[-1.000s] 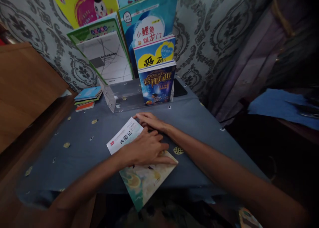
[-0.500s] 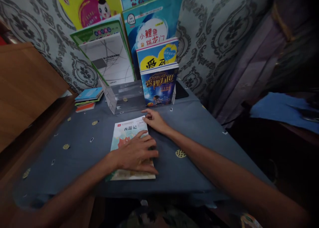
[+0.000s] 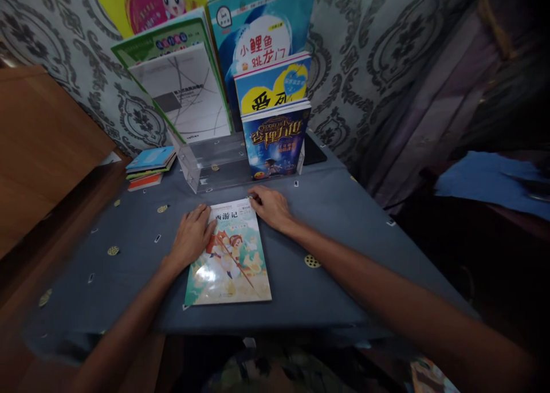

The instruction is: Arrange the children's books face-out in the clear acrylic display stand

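Observation:
A thin picture-covered book (image 3: 232, 261) lies flat and closed on the dark tablecloth, its cover showing a cartoon figure with a long staff. At its upper left edge, my left hand (image 3: 192, 232) is closed on the book, thumb over the cover and the other fingers along the side. My right hand (image 3: 272, 207) has curled fingers pinching the top right corner. The undersides of both grips are hidden. Just beyond the hands stands a clear acrylic book stand (image 3: 192, 166), with a dark blue book (image 3: 277, 144) upright in its front right part.
Behind it rise a white-covered booklet (image 3: 183, 95), a yellow-and-blue book (image 3: 275, 86) and a large teal book (image 3: 264, 23). A small stack of books (image 3: 150, 166) sits at the left. A wooden panel (image 3: 47, 152) borders the table's left side; patterned wallpaper (image 3: 356, 61) is behind.
My left hand has moved from across the middle of the cover to its upper left edge, uncovering the picture. My right hand stays at the top right corner, its fingers more curled.

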A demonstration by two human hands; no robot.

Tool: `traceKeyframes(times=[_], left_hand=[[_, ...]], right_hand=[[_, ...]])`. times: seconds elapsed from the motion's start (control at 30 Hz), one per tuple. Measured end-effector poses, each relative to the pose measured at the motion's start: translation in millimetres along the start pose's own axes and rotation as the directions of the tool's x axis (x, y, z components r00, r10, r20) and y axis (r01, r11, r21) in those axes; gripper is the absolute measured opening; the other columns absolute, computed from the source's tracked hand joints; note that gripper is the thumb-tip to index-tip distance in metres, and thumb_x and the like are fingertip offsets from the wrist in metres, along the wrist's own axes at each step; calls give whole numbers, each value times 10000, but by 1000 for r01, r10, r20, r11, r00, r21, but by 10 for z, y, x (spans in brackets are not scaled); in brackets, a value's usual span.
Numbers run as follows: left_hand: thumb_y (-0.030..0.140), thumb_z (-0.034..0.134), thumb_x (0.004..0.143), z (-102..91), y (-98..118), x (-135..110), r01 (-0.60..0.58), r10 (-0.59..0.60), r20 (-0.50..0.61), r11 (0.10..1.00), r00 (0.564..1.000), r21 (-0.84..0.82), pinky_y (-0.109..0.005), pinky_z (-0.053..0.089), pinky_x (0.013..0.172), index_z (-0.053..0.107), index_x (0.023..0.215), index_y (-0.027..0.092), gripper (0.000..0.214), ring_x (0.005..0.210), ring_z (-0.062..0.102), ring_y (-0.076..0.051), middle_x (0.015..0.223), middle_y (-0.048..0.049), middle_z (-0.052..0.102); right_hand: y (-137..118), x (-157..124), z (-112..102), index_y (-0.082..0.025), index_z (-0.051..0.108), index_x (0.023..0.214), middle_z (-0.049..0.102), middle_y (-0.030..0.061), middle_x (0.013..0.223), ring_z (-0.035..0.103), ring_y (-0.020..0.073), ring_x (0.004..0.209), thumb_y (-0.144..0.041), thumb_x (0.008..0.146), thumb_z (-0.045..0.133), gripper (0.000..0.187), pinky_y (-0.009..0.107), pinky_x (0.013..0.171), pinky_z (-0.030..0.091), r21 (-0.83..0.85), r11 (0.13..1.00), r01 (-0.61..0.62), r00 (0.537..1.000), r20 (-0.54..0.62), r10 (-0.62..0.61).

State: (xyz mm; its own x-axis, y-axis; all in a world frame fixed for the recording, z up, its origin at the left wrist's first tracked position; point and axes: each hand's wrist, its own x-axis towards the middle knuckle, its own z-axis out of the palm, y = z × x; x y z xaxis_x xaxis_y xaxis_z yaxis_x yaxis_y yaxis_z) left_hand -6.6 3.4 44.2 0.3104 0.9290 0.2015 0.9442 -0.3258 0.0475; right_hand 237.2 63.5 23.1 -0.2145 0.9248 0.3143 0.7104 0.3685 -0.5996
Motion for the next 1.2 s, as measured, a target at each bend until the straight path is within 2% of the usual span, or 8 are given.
traceKeyframes(times=[0.17, 0.37, 0.5, 0.67, 0.83, 1.0, 1.1, 1.2], left_hand=[[331, 367, 1030, -19, 129, 54, -14, 13, 23, 1000, 1000, 19, -565, 342, 1166, 541, 1385, 143, 437, 1386, 495, -308, 1481, -182, 538], [294, 371, 1025, 62, 324, 237, -109, 111, 24, 992, 994, -63, -515, 353, 1168, 538, 1400, 159, 432, 1399, 484, -274, 1474, -162, 554], [302, 352, 1038, 80, 473, 358, -161, 167, 53, 982, 985, -98, -518, 318, 1181, 508, 1438, 173, 448, 1435, 438, -270, 1500, -147, 530], [312, 340, 1049, 98, 598, 486, -208, 222, 103, 969, 970, -133, -526, 302, 1171, 475, 1473, 193, 461, 1440, 421, -264, 1524, -140, 503], [316, 349, 1049, 126, 600, 539, -220, 237, 99, 963, 966, -156, -492, 313, 1160, 463, 1487, 200, 467, 1431, 428, -261, 1512, -133, 515], [298, 323, 1054, 151, 534, 548, -228, 248, 86, 955, 965, -192, -461, 355, 1122, 501, 1460, 194, 455, 1375, 484, -252, 1481, -122, 545], [284, 320, 1050, 184, 478, 555, -245, 264, 71, 948, 962, -204, -439, 382, 1098, 504, 1461, 206, 457, 1361, 494, -244, 1481, -114, 548], [300, 314, 1053, 212, 435, 553, -273, 290, 52, 939, 956, -207, -437, 383, 1096, 494, 1471, 229, 461, 1362, 491, -244, 1482, -104, 550]], right_hand=[[37, 28, 32, -214, 705, 1111, 761, 74, 1010, 673, 241, 881, -175, 877, 556, 280, 332, 762, 503, 40, 999, -28, 1000, -7, 28], [109, 70, 66, -222, 697, 1142, 770, 60, 984, 685, 237, 883, -149, 870, 544, 321, 351, 810, 518, 125, 991, -50, 998, -21, 53], [108, 80, 51, -199, 703, 1132, 764, 79, 966, 680, 243, 865, -144, 890, 511, 314, 362, 823, 510, 148, 986, -75, 997, -22, 80], [93, 83, 30, -205, 698, 1159, 753, 59, 913, 662, 234, 823, -149, 901, 481, 342, 357, 811, 505, 145, 987, -75, 996, -29, 80], [77, 77, 23, -179, 690, 1187, 755, 86, 981, 668, 242, 862, -156, 909, 479, 350, 364, 830, 503, 143, 986, -85, 996, -24, 89], [57, 43, 32, -187, 687, 1172, 752, 67, 993, 663, 212, 836, -168, 913, 490, 326, 330, 820, 499, 205, 979, -19, 995, -96, 40], [49, -33, 28, -183, 688, 1153, 755, 63, 968, 671, 209, 815, -172, 915, 500, 304, 321, 788, 501, 223, 975, 12, 990, -142, 21], [43, -168, -16, -180, 691, 1138, 764, 73, 988, 692, 220, 847, -188, 926, 509, 280, 319, 763, 506, 246, 968, 42, 992, -127, -10]])
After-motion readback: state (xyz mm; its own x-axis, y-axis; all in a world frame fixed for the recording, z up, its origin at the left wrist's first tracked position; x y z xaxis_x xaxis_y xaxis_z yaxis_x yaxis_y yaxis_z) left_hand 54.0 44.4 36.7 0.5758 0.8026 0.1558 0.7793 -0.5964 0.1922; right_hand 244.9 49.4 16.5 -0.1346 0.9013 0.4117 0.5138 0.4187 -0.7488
